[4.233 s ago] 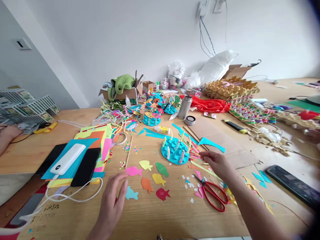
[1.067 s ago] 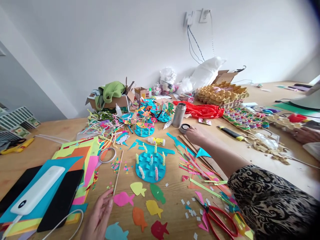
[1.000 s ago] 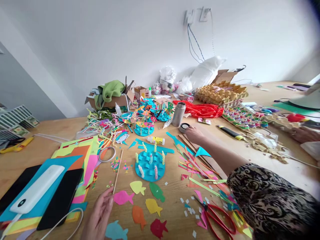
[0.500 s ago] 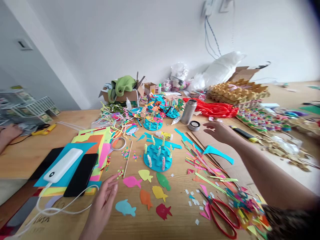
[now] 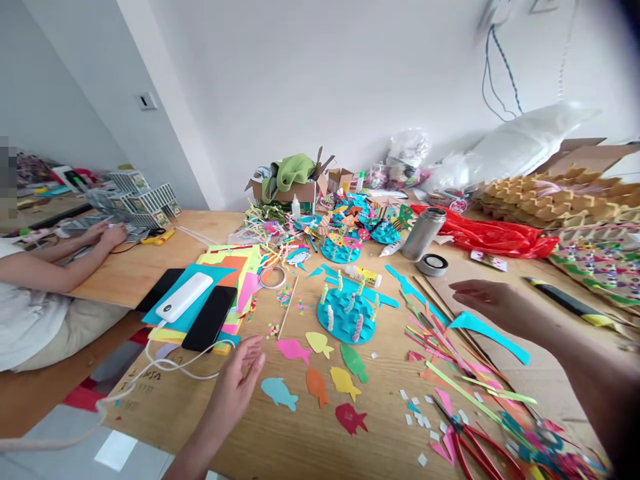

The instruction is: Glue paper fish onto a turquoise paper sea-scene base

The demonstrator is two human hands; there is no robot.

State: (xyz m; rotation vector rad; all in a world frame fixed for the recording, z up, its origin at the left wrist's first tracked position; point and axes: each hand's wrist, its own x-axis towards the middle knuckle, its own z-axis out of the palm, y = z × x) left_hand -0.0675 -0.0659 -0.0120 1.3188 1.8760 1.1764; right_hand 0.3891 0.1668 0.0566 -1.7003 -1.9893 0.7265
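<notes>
My left hand (image 5: 239,377) rests at the table's front left, palm sideways, fingers loosely curved and holding nothing. Just right of it lie several paper fish, among them a light blue fish (image 5: 279,393), a pink fish (image 5: 293,351) and a red fish (image 5: 351,419). Behind them stands a round blue base (image 5: 345,327) with several pale twisted posts on it. Over the cardboard on the right hovers my right hand (image 5: 480,298), fingers stretched out and empty. Nearest to it are a blue paper offcut (image 5: 493,335) and a roll of tape (image 5: 433,265).
Red-handled scissors (image 5: 470,437) lie front right beside paper scraps. A steel bottle (image 5: 424,233), a glue bottle (image 5: 364,275) and a box cutter (image 5: 570,301) are farther back. Left are a power bank (image 5: 184,297), a phone (image 5: 210,319) and a co-worker's hands (image 5: 107,235).
The view has swung left, so the table's contents sit farther right and more of the co-worker shows. Both my hands stay empty; the paper fish have kept their arrangement.
</notes>
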